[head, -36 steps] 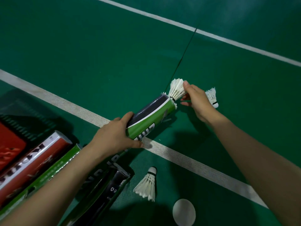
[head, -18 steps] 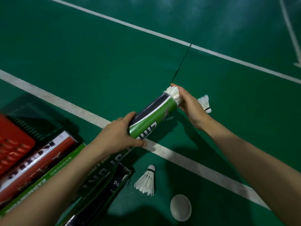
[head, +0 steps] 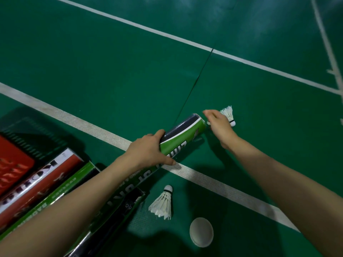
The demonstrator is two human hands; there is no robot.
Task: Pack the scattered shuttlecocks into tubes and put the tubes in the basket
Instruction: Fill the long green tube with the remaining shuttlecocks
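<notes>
left hand (head: 148, 151) grips green tube (head: 182, 138) | right hand (head: 220, 127) at its mouth, hold unclear | 2 unpacked: near shuttlecock (head: 162, 203), far shuttlecock (head: 228, 114) (lid (head: 201, 231) off)

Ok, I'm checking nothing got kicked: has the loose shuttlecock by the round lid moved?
No. The shuttlecock still lies just below the white court line, cork toward it, beside the lid.

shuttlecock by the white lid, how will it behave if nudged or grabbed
Probably very light: the shuttlecock is thin feathers on a small cork. Feathers look crushable. Lying sideways, it would likely roll in an arc.
</notes>
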